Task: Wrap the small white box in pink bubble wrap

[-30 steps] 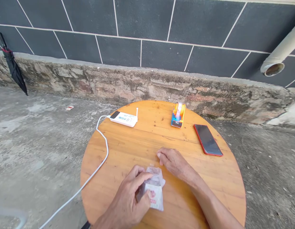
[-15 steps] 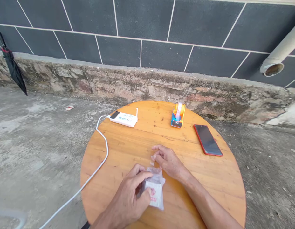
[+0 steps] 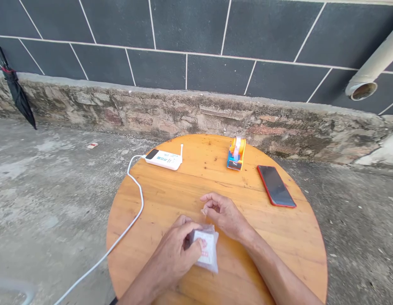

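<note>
A: How do you think the packet [image 3: 208, 250] will handle?

B: Light, I would guess. It looks like a small pale box with red marks in loose, see-through wrap. The box seems fairly stiff, the wrap soft and probably slippery, so the box could slide inside it

A: Fragile?

B: Hard to say; the contents are hidden. I would press gently and hold it by the sides of the box, not by the loose wrap at the edges

A: And where is it?

B: At the surface [image 3: 152, 220], on the near side of the dispenser [image 3: 236, 154] and a little left of it. Whether it rests flat, I cannot tell

A: The hands?

B: Apart from each other. The left hand [image 3: 175, 250] is clamped on the packet from its left, thumb on the top face. The right hand [image 3: 226, 215] is between packet and dispenser, just beyond the packet, fingers curled. A pale sliver shows at its tips, too small to tell whether anything is pinched

A: Anything else?

B: The phone [image 3: 276, 186] lies right of the dispenser and nearer, the white device [image 3: 164, 159] left of it
</note>
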{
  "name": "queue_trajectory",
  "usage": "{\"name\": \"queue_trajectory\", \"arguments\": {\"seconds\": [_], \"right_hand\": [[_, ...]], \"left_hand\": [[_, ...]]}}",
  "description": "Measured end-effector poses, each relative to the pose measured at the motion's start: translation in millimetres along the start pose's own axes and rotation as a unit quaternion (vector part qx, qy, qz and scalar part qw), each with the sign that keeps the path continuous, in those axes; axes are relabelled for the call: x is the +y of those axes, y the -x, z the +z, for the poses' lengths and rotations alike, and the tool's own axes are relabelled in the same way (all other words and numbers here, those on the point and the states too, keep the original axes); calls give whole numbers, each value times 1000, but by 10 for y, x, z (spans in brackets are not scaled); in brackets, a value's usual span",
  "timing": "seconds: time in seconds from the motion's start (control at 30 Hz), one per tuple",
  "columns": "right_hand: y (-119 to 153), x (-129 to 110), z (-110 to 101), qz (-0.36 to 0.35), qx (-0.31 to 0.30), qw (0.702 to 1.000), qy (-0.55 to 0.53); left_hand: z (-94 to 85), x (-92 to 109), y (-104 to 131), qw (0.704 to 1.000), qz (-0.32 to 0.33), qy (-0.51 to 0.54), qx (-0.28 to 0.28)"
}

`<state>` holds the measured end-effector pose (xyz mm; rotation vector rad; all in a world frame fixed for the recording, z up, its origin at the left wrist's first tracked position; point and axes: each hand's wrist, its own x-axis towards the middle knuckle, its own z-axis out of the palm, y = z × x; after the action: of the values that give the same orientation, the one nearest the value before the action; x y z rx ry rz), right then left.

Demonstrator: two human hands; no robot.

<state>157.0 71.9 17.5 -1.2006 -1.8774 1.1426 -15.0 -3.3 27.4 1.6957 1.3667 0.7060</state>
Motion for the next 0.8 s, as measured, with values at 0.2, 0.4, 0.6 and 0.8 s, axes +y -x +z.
{"name": "queue_trajectory", "arguments": {"seconds": [0.2,0.4,0.6,0.8], "right_hand": [[59,-75,-49,-10,-27,1000,-1],[137,-201,-80,-37,-41,997,53],[222,-330,-103,-63,-49,990,118],[254,-414,-97,-61,-60,988,128]], "left_hand": [[-48,55,-25,999,-47,7,-1],[-37,49,17,996,-62,62,-5],[18,-13,61,993,-43,113,8],[105,-57,66,990,-28,131,39]]}}
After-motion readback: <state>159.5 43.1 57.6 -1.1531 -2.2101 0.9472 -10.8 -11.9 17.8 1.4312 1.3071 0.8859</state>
